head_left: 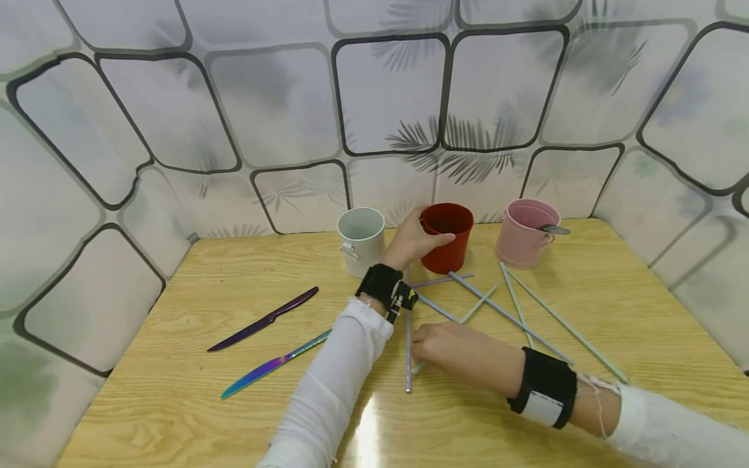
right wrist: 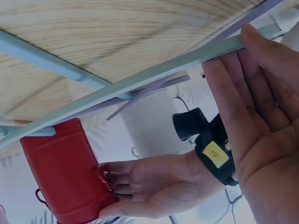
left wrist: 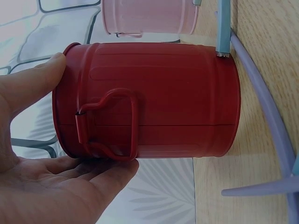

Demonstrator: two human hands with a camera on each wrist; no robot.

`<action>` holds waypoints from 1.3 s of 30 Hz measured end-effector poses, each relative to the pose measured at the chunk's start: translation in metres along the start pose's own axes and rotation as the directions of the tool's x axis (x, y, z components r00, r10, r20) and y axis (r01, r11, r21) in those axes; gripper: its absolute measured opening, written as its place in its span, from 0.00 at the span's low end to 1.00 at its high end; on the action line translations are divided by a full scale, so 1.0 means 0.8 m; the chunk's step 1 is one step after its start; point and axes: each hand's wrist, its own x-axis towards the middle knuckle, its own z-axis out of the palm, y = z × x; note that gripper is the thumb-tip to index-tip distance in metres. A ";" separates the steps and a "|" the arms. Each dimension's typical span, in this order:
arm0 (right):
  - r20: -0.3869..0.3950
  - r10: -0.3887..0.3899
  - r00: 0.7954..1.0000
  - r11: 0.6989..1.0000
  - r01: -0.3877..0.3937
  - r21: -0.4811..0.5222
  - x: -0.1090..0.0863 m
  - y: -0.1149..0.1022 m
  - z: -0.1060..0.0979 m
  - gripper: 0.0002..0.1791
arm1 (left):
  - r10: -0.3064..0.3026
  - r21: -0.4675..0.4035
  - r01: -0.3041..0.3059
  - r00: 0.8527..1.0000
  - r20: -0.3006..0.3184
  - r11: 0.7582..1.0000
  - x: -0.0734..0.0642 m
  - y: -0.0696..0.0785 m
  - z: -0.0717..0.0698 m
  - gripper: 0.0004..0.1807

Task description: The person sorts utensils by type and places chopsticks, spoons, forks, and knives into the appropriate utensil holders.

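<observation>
My left hand grips a red metal bucket near its rim, thumb at the front edge and fingers along its handle side. The bucket stands upright at the back of the table. In front of it, my right hand pinches the near end of a pale green stick between thumb and forefinger. That stick slants over a blue stick. One purple stick lies beside the right hand, another before the bucket. A longer blue stick reaches from the bucket's foot toward the right.
A white bucket stands left of the red one. On the right is a pink bucket with a spoon over its rim. Two green sticks lie there. A dark purple knife and a rainbow-coloured knife lie left.
</observation>
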 end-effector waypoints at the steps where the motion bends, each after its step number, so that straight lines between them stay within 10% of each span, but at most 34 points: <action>1: -0.006 -0.004 1.000 1.000 0.004 -0.008 0.000 -0.001 -0.001 0.10 | 0.002 -0.001 -0.002 1.000 0.000 1.000 0.000 0.000 0.000 0.41; 17: -0.105 -0.053 0.993 0.998 0.051 -0.025 -0.012 -0.031 -0.035 0.14 | -0.008 -0.018 0.008 1.000 -0.012 1.000 0.001 -0.002 0.001 0.40; 25: -0.296 -0.110 0.949 0.993 0.093 -0.070 -0.009 -0.039 -0.059 0.15 | -0.015 -0.010 0.015 1.000 -0.017 1.000 0.001 -0.001 0.001 0.40; 39: -0.409 -0.151 0.900 0.986 0.109 -0.123 -0.005 -0.047 -0.086 0.14 | -0.011 -0.021 0.011 1.000 -0.024 1.000 0.000 -0.001 0.002 0.39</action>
